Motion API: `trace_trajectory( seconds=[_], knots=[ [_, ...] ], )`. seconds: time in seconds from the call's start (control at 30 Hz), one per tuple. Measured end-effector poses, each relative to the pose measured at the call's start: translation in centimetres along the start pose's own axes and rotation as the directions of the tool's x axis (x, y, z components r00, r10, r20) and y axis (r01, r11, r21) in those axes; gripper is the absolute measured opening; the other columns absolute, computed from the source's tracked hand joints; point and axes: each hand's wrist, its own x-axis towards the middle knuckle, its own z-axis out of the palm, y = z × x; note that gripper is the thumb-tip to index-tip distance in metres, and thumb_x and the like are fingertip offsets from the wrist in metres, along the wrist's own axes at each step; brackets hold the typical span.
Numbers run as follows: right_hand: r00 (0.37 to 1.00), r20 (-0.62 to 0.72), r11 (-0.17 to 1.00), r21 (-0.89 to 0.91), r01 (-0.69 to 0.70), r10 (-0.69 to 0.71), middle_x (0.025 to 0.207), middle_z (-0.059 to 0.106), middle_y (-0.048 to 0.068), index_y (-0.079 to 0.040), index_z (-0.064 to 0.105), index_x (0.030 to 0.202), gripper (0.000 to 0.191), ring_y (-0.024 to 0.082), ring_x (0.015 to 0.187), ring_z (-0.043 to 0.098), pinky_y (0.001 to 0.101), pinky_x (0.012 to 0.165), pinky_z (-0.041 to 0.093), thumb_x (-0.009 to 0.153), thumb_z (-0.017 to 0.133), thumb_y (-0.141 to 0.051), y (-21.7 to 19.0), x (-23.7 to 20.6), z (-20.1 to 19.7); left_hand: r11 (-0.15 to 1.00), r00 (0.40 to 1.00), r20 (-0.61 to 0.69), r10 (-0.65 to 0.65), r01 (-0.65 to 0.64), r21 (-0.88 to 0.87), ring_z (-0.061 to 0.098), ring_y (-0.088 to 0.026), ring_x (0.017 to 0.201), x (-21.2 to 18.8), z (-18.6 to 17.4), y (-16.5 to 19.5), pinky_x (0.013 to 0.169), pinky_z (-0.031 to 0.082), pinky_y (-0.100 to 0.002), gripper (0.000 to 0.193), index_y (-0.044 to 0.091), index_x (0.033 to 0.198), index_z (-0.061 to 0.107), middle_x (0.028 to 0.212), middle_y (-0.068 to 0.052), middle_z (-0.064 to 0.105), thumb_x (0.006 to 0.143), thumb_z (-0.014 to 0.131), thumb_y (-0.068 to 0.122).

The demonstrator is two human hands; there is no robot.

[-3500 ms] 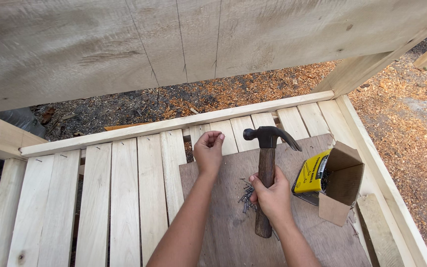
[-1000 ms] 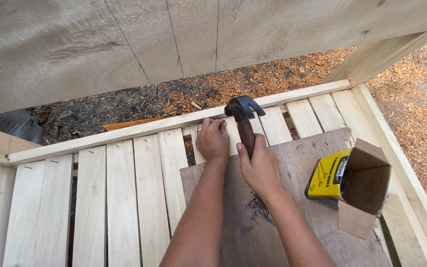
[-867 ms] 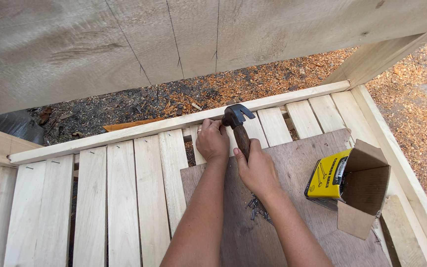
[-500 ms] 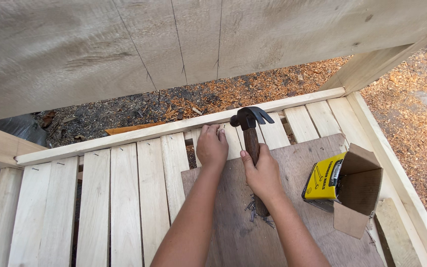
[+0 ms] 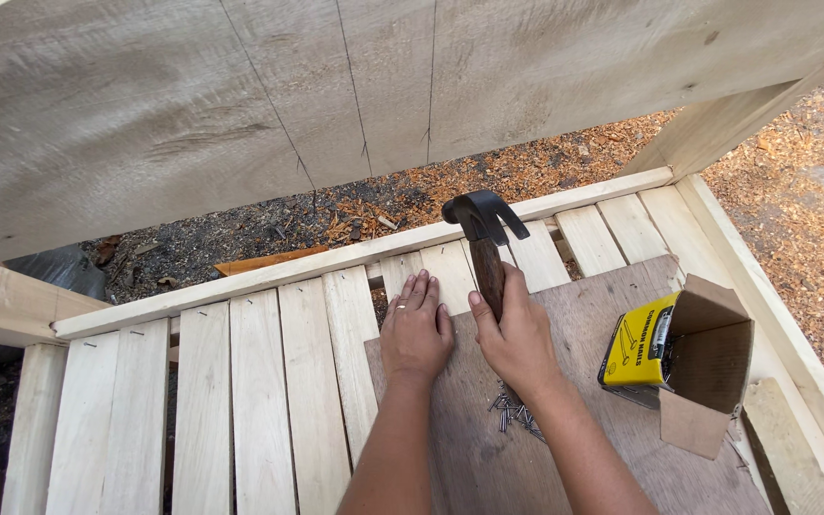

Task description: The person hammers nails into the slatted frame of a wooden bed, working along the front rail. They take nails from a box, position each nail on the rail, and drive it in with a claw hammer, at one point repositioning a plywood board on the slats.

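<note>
My right hand [image 5: 519, 336] grips the dark wooden handle of a claw hammer [image 5: 482, 224], whose black head is raised over the far ends of the pale slats [image 5: 312, 381]. My left hand [image 5: 417, 329] lies flat, fingers together, on the far edge of a brown plywood sheet [image 5: 612, 420] and on the slat beyond it. A ring shows on one finger. A small heap of loose nails [image 5: 517, 412] lies on the plywood just under my right wrist.
An open cardboard box [image 5: 703, 367] with a yellow label lies on its side on the plywood to the right. A wide rough plank [image 5: 240, 105] stands across the top. Sawdust and wood chips [image 5: 803, 238] cover the ground beyond the frame rail [image 5: 336, 259].
My left hand has gone from pinching something at the slat to lying flat. The hammer head has swung up and down over the slat ends and now sits raised.
</note>
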Motion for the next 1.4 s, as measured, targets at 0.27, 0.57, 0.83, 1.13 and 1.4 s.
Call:
trace_trajectory(
  seconds=[0.27, 0.57, 0.83, 1.13, 1.4],
  knots=[
    [0.991, -0.02, 0.975, -0.179, 0.13, -0.136, 0.089, 0.072, 0.029, 0.002, 0.048, 0.129, 0.044, 0.049, 0.087, 0.071, 0.0539, 0.073, 0.054, 0.098, 0.061, -0.026, -0.8, 0.0, 0.0, 1.0, 1.0, 0.015, -0.023, 0.022, 0.011, 0.039, -0.019, 0.146, 0.0, -0.6, 0.4, 0.12, 0.029, -0.042, 0.05, 0.013, 0.143, 0.057, 0.156, -0.004, 0.047, 0.095, 0.051, 0.026],
    [0.986, -0.011, 0.977, -0.137, 0.165, -0.168, 0.089, 0.071, 0.03, 0.003, 0.046, 0.129, 0.045, 0.049, 0.087, 0.071, 0.0552, 0.074, 0.054, 0.097, 0.06, -0.025, -1.7, 0.0, -0.1, 0.999, 0.999, 0.038, -0.034, 0.033, 0.021, 0.037, -0.019, 0.148, -0.1, -0.9, 0.5, 0.121, 0.028, -0.041, 0.051, 0.013, 0.144, 0.056, 0.157, -0.004, 0.046, 0.095, 0.052, 0.027],
    [0.965, -0.073, 0.963, -0.122, 0.24, -0.25, 0.091, 0.071, 0.03, 0.003, 0.049, 0.127, 0.043, 0.05, 0.09, 0.07, 0.0555, 0.073, 0.055, 0.097, 0.061, -0.025, -1.1, 0.0, -0.6, 0.999, 0.999, 0.018, -0.027, 0.027, 0.021, 0.038, -0.019, 0.146, 0.1, -0.7, 0.5, 0.12, 0.028, -0.042, 0.051, 0.013, 0.143, 0.056, 0.157, -0.004, 0.046, 0.094, 0.052, 0.027],
    [0.987, 0.029, 0.954, -0.254, 0.162, -0.16, 0.087, 0.071, 0.031, 0.003, 0.05, 0.124, 0.039, 0.052, 0.085, 0.069, 0.0557, 0.074, 0.051, 0.099, 0.062, -0.025, -0.1, 0.8, 1.2, 0.999, 0.999, 0.028, -0.022, 0.021, 0.03, 0.038, -0.019, 0.147, 0.2, -0.8, 0.4, 0.12, 0.029, -0.041, 0.051, 0.013, 0.143, 0.056, 0.157, -0.005, 0.046, 0.095, 0.052, 0.028],
    [0.942, -0.159, 0.954, -0.09, 0.285, -0.297, 0.089, 0.071, 0.029, 0.005, 0.046, 0.129, 0.043, 0.047, 0.085, 0.073, 0.0504, 0.066, 0.056, 0.098, 0.059, -0.024, -0.7, -0.1, -0.3, 0.996, 0.994, 0.088, -0.063, 0.057, 0.07, 0.035, -0.016, 0.148, 0.1, -0.9, 0.8, 0.121, 0.026, -0.04, 0.052, 0.015, 0.146, 0.052, 0.159, -0.002, 0.042, 0.096, 0.049, 0.03]
  ],
)
